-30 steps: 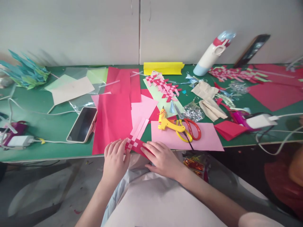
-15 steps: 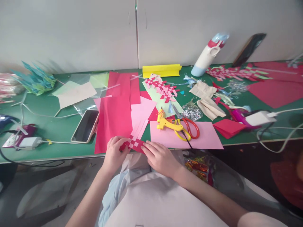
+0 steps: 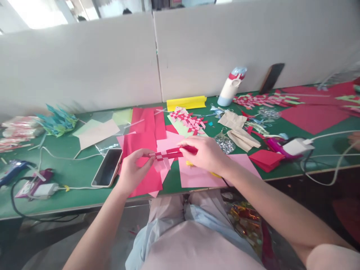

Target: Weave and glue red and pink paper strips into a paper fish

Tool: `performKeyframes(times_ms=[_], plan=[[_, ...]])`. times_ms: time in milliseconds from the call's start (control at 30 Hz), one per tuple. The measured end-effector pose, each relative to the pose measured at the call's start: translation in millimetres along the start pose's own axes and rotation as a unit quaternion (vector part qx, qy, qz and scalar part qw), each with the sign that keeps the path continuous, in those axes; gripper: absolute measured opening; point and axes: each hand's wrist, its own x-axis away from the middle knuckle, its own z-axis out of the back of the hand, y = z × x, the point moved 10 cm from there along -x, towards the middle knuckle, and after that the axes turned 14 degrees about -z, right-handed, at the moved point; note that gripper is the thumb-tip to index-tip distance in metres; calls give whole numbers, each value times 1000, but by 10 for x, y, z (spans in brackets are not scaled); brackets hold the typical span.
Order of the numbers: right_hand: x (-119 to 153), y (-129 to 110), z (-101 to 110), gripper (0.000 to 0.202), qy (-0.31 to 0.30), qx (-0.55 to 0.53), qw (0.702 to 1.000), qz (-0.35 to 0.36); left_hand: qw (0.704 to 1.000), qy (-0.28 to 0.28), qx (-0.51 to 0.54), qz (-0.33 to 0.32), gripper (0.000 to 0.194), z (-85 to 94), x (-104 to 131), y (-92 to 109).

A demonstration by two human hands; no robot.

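Note:
A red and pink woven paper piece (image 3: 159, 156) is stretched between my two hands, raised above the sheets on the table. My left hand (image 3: 135, 167) pinches its left end between thumb and fingers. Closed on the red strips at its right side is my right hand (image 3: 203, 153). Pale pink strips hang down from the weave. Beneath lie red paper sheets (image 3: 142, 176) and a pink sheet (image 3: 194, 180). My right hand and forearm cover most of the yellow glue gun (image 3: 189, 163) and the scissors.
Finished woven pieces (image 3: 189, 120) lie behind my hands. A phone (image 3: 107, 167) rests on the left, near a power strip (image 3: 39, 182) with cables. A bottle (image 3: 231, 87) and a dark phone (image 3: 271, 78) stand at the back. At the far right edge shows another person's hand (image 3: 354, 139).
Both hands have lifted the woven piece from the table's front edge, up and forward, and tilted it. My right hand now grips the red strips. The camera view has tipped upward.

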Motion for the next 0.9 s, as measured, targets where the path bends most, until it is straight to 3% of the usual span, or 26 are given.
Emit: performKeyframes(times_ms=[100, 200, 467, 667, 900], plan=[[-304, 32, 61, 18, -65, -53, 996, -14, 991, 25, 112, 67, 18, 33, -95, 3], [-495, 110, -61, 18, -144, -100, 984, -33, 966, 33, 215, 140, 22, -33, -58, -71], [-485, 394, -893, 21, -339, -140, 928, -68, 921, 58, 271, 273, 33, -282, 443, -495], [-371, 488, -1368, 23, -405, -149, 900, -69, 902, 103, 272, 319, 41, -382, 769, -740], [-375, 592, -1601, 23, -412, -105, 902, -71, 892, 124, 265, 346, 42, -451, 913, -890]])
